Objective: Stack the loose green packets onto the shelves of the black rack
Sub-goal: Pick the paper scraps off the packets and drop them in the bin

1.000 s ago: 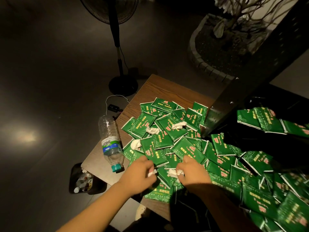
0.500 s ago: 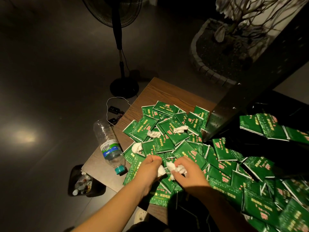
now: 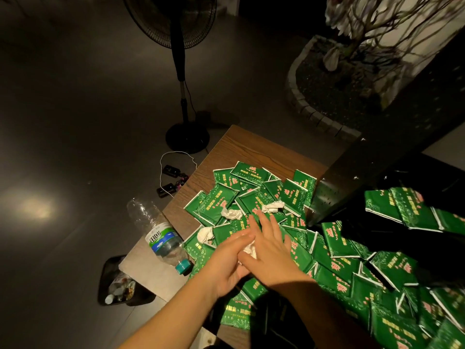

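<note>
Green packets (image 3: pixel 254 197) heaped on table (image 3: pixel 251 149), both hands' straight fingers (image 3: pixel 270 224) pressing white tissue (image 3: pixel 249 249), rubbish-filled bin (image 3: pixel 120 285)

Two hands, left hand (image 3: pixel 227 263) and right hand (image 3: pixel 273 250), pressing crumpled tissue (image 3: pixel 249 250) above green packets (image 3: pixel 254 197), wooden table (image 3: pixel 251 149)

A dim room: glossy grey floor (image 3: pixel 75 122) with a light glare, a standing fan (image 3: pixel 176 34), a wooden bench (image 3: pixel 251 149).

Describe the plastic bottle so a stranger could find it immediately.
Start at the wooden table and go to its left edge, beside the heap of green packets. The plastic bottle lies there on its side: clear, with a teal cap, unlike anything around it.
</note>
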A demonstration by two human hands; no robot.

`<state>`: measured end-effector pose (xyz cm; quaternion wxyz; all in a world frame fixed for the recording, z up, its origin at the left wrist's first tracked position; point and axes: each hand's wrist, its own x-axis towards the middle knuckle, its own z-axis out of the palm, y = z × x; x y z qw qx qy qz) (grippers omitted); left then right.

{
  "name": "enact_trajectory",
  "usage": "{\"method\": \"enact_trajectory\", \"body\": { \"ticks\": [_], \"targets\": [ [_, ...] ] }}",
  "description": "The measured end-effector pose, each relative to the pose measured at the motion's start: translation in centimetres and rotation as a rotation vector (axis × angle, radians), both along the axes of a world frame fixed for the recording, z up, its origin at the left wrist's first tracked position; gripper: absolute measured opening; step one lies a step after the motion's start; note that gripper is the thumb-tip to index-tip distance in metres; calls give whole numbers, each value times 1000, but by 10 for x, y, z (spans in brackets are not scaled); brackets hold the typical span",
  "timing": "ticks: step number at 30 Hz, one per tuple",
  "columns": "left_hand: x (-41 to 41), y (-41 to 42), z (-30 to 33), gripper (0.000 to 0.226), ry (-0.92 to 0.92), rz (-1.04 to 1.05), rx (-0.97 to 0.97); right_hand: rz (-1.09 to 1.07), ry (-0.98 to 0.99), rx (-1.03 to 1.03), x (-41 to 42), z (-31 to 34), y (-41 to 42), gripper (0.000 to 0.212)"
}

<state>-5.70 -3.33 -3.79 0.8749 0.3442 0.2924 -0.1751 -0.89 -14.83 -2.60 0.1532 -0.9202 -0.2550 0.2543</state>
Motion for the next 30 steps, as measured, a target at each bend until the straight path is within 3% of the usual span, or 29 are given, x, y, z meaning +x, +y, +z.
{"method": "enact_trajectory", "body": {
  "ticks": [3,5,7,9,12,14,15,20,25,30],
  "targets": [
    [4,19,-4,15,41,66,129,-73,142,189,23,4,-6,93],
    [9,34,-7,17,68,84,173,-179,20,281,41,0,-10,72],
    [12,46,-6,24,66,23,332,-250,-198,219,63,-7,-14,47],
    [16,56,0,22,22,-68,617,-257,-291,76,83,-13,-17,40],
    [22,89,7,8,-82,-164,1236,-198,-227,-232,102,-23,-17,53],
    [19,121,8,7,-86,-179,1614,-187,-160,-317,106,-30,-15,57],
    [16,138,4,8,-69,-137,1706,-188,-152,-322,108,-33,-13,55],
    [-13,172,-31,7,-57,-1,1708,-214,-243,-276,108,-39,-8,36],
    [-16,162,-48,8,-133,55,1632,-181,-375,-64,102,-31,7,11],
    [-11,152,-45,16,-251,33,1517,-40,-232,-11,90,-21,42,28]
  ]
}}
